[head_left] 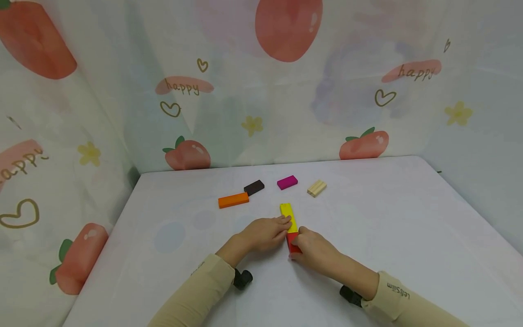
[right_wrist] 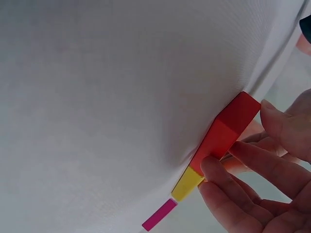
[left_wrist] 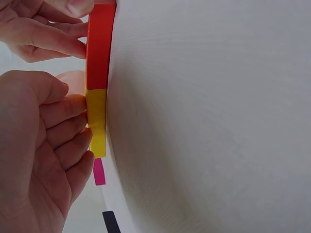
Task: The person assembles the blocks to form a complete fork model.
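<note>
A yellow block [head_left: 287, 210] and a red block [head_left: 292, 248] lie end to end on the white table, their short ends meeting. My left hand [head_left: 265, 233] rests its fingertips on the yellow block, fingers side by side and slightly bent, as the left wrist view also shows. With the thumb at its near end and bent fingers along its top, my right hand [head_left: 318, 250] holds the red block. In the right wrist view, the fingertips [right_wrist: 212, 167] reach close to the seam where red [right_wrist: 226, 128] meets yellow [right_wrist: 187, 184].
Farther back on the white table [head_left: 388, 218] lie an orange block [head_left: 233, 200], a dark brown block [head_left: 254, 187] close to its corner, a magenta block [head_left: 287, 182] and a pale wooden piece with lengthwise grooves [head_left: 317, 188]. A printed cloth [head_left: 286, 100] hangs behind the table.
</note>
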Tool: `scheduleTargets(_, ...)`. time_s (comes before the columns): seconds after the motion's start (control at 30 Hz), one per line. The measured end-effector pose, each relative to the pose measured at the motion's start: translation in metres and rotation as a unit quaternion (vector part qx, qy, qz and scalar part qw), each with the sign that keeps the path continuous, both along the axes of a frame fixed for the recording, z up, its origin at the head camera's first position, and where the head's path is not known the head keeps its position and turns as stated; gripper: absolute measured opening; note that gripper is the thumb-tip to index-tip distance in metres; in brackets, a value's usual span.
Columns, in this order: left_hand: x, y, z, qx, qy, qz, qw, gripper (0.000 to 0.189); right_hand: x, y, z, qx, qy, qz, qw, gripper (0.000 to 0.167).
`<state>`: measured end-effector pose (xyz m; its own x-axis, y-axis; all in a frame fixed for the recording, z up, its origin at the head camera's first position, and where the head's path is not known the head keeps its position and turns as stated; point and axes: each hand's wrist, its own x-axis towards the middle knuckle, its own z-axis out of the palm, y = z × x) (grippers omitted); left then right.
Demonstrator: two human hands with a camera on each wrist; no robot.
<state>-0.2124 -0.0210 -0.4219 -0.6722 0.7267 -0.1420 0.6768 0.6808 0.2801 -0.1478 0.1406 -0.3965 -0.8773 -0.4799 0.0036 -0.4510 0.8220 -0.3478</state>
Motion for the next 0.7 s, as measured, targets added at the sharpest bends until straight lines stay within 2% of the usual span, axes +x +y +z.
scheduleTargets(0.37,0.0001,-0.0005,-0.0014,0.006,-0.01,0.005,0.9999,0.043,0.0017,-0.0018,0.0009,0.008,0.004,-0.001,1.0,0.023)
scheduleTargets(0.7,0.0002,-0.0006,-0.0017,0.012,-0.004,0.001,0.9999,0.043,0.0022,-0.0035,0.0006,0.013,-0.006,-0.015,0.9998,0.022)
